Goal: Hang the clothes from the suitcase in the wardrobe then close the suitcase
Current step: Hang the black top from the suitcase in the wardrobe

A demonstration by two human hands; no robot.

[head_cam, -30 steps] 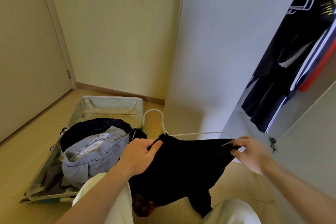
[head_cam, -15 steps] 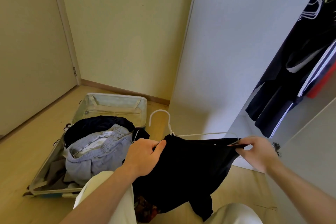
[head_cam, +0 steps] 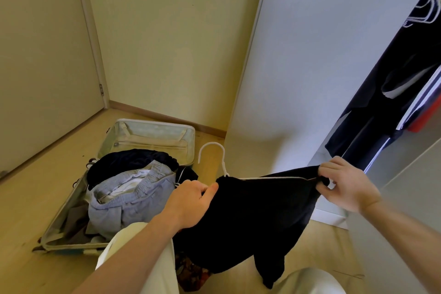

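Cloth of the black garment [head_cam: 257, 217] looks soft and light, sagging off the white hanger [head_cam: 223, 162], so left hand [head_cam: 191, 203] and right hand [head_cam: 346, 186] pinch its top edge at opposite ends.

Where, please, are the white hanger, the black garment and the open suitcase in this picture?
white hanger [head_cam: 211, 148]: head view, on the curved hook at its top.
black garment [head_cam: 257, 210]: head view, on the middle of the draped cloth.
open suitcase [head_cam: 152, 132]: head view, on the bare lining of its raised lid.
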